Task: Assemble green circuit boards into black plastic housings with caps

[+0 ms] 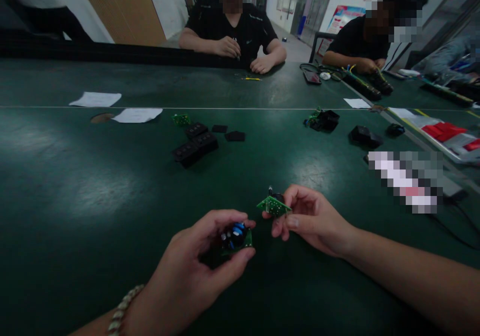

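The left hand [202, 256] is gripping a small green circuit board [237, 238], fingers curled over its far edge and the thumb pressing from below. This board is being held above the near edge of the green table [75, 186], close to the middle of that edge. Its component side is facing up and toward the camera, showing a blue-topped cylindrical capacitor and several dark parts. Its long axis is running roughly left to right. The fingers are covering much of its outline, so its full shape cannot be determined.

The right hand [311, 221] is pinching a second green circuit board [273, 206] between thumb and fingertips, just beside the first board and slightly farther from the near edge. This board is tilting with its solder side up, showing pale solder dots. It is narrowing to a point aimed left, toward the left hand. A dark component is projecting from its far side; its type is hard to make out.

Toward the middle of the table, black plastic housings [195, 146] are lying in a loose group. Two paper sheets [137, 115] are lying toward the left. Across the far edge, two other people are sitting with their hands on the table. A blurred-out patch near the right edge is concealing an object.
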The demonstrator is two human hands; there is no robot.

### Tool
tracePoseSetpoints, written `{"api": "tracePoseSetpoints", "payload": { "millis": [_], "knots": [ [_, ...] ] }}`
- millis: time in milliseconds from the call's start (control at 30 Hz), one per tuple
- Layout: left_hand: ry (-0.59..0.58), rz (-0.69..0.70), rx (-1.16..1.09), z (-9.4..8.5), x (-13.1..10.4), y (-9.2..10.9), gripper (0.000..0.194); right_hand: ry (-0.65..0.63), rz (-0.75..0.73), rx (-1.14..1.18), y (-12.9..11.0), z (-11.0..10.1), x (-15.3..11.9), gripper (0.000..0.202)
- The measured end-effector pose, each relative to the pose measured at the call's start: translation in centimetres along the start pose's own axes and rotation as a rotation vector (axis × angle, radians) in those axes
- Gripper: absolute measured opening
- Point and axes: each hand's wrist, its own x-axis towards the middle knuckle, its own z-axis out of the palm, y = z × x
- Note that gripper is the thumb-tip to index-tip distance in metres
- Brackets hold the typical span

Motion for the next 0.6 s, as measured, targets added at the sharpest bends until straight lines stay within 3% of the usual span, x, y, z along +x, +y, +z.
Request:
{"api": "tracePoseSetpoints", "payload": {
  "millis": [167, 367, 600],
  "knots": [
    [0.006, 0.050, 0.018, 0.00, 0.09, -0.20, 0.039, 0.041, -0.074, -0.046, 0.47, -0.10, -0.07, 0.020],
    [0.016, 0.036, -0.018, -0.01, 0.12, -0.46, 0.042, 0.090, -0.184, -0.315, 0.85, 0.34, -0.53, 0.044],
    [0.018, 0.027, -0.013, 0.06, 0.27, -0.15, 0.044, 0.041, -0.214, -0.397, 0.99, 0.39, -0.64, 0.045]
  ]
}}
